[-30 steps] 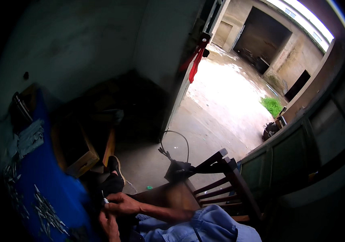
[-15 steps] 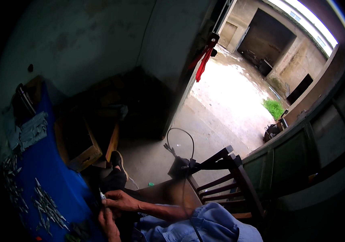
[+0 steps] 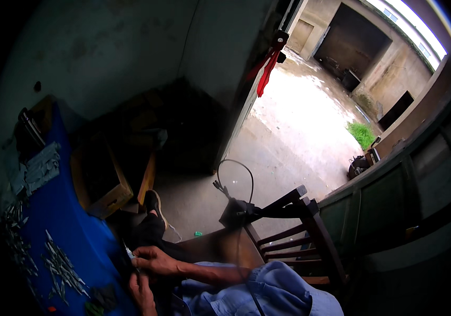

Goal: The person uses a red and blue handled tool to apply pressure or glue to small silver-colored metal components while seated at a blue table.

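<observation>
In my right hand (image 3: 156,261), the upper one, thumb and fingers pinch a small slim piece with a pale pointed tip (image 3: 129,253); its exact kind is too small and dark to tell. Just below, my left hand (image 3: 141,294) has its fingers curled close to the piece's lower end, where shadow hides the contact. Both hands are beside the edge of a table with a blue cover (image 3: 80,231). On that cover lies a loose pile of slim, pointed grey pieces (image 3: 63,266), with another heap (image 3: 17,237) farther left.
Grey packets (image 3: 41,168) lie at the table's far end. Next to it stands an open wooden box (image 3: 112,203). A dark wooden chair (image 3: 291,237) with a cable (image 3: 253,184) is to my right. Beyond the doorway is a bright yard (image 3: 299,116). Dark cloth (image 3: 104,296) lies near my left hand.
The view has shifted slightly. Both hands stay together at the table edge, the right one still pinching the slim piece, which is tilted a little differently.
</observation>
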The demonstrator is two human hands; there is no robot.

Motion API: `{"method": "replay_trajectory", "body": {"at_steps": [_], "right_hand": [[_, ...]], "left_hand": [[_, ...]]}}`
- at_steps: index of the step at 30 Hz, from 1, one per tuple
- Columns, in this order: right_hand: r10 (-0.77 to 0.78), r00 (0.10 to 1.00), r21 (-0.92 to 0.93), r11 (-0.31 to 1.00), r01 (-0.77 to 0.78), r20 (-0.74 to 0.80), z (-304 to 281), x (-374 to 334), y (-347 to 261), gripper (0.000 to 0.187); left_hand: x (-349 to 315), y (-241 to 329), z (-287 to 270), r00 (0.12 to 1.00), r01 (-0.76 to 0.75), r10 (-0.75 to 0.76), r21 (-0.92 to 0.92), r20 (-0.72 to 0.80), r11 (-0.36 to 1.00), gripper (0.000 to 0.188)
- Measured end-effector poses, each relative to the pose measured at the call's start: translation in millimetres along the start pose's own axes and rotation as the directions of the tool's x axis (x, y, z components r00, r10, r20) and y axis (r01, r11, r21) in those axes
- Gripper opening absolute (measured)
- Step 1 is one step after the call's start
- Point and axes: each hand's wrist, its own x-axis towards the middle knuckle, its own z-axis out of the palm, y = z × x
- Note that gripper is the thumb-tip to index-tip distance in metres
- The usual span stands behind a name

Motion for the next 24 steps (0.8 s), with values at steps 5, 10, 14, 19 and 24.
{"method": "replay_trajectory", "body": {"at_steps": [5,10,14,19,24], "right_hand": [[0.106,0.994,0.023,0.994,-0.106,0.008,7.2,-6.6,-18.1,0.023],[0.099,0.995,0.220,0.970,-0.099,0.011,18.7,-5.6,-10.2,0.015],[0.146,0.989,0.209,0.967,-0.148,0.027,22.7,-7.3,-4.0,0.017],[0.163,0.986,0.231,0.959,-0.166,0.034,31.1,-12.3,-2.8,0.015],[0.197,0.977,0.263,0.941,-0.212,0.082,34.4,-14.9,-1.5,0.017]], "left_hand": [[-3.6,2.5,1.9,0.995,0.007,-0.012,-0.051,-0.098,0.999,0.028],[-11.1,17.2,-3.5,0.994,-0.059,0.073,0.154,-0.082,0.986,0.025],[-23.0,41.4,1.5,0.997,-0.033,0.025,-0.093,-0.079,0.995,0.021],[-40.8,29.1,-2.5,0.998,-0.004,-0.004,-0.139,-0.058,0.990,0.017],[-46.6,34.8,0.8,0.993,0.025,-0.033,-0.073,-0.114,0.997,0.017]]}}
